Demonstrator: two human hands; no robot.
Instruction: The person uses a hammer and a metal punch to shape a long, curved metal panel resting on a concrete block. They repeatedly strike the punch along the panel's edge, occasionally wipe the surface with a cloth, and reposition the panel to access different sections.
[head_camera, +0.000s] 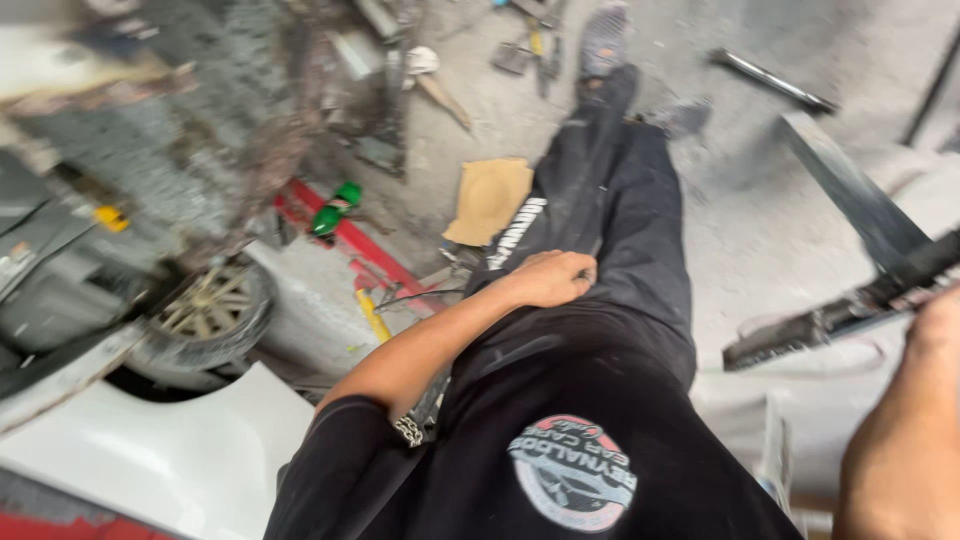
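Observation:
I look down along my own black shirt and black trousers (620, 200). My left hand (550, 278) rests against the left thigh with its fingers curled in; nothing shows clearly inside it. At the right edge my right hand (938, 322) is closed around the end of a long dark metal bar (830, 318), which reaches out to the left above the concrete floor. The frame is blurred by motion, so the grip itself is partly cut off by the edge.
A car wheel (210, 312) and a white body panel (170, 450) lie at the left. Beside them are a red steel frame (352, 238), a green bottle (336, 208) and a cardboard piece (490, 198). Loose tools (530, 50) and a dark beam (850, 190) lie farther off.

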